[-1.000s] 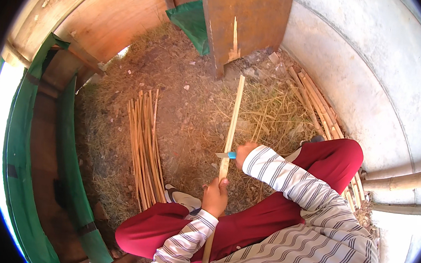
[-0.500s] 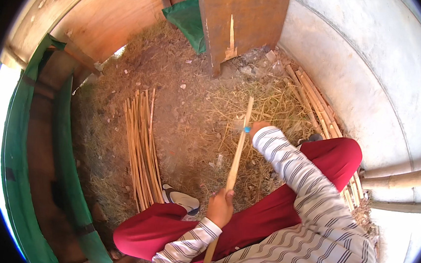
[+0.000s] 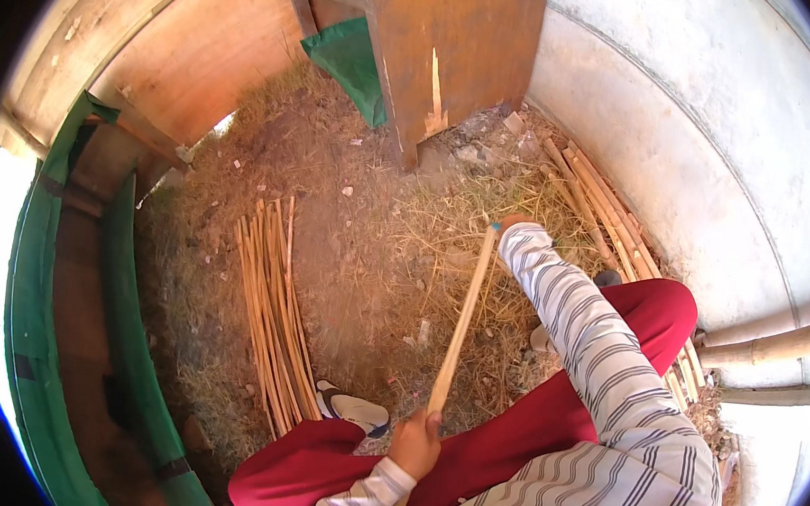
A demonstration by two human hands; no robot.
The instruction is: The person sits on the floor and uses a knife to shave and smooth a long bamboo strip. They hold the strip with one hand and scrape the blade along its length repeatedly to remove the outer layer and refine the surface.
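A long pale bamboo strip (image 3: 462, 329) slants up and away from my lap. My left hand (image 3: 416, 443) is closed around its lower part, and the strip's near end runs down past my wrist. At the far end of the strip is my right hand (image 3: 516, 222), mostly covered by its striped sleeve and seemingly closed. A small blue piece (image 3: 495, 227) shows between that hand and the strip's tip. It looks like part of a tool, but its kind cannot be made out.
Several bamboo strips (image 3: 271, 319) lie in a bundle on the dirt floor at left, near my sandalled foot (image 3: 354, 411). More bamboo lengths (image 3: 608, 212) lie along the pale wall at right. A wooden cabinet (image 3: 458, 57) stands ahead; a green-covered bench (image 3: 145, 356) is at left.
My right hand has moved away from me and slightly right, out to the strip's far tip. The left hand keeps its hold, a little lower in the picture. The view has shifted slightly.
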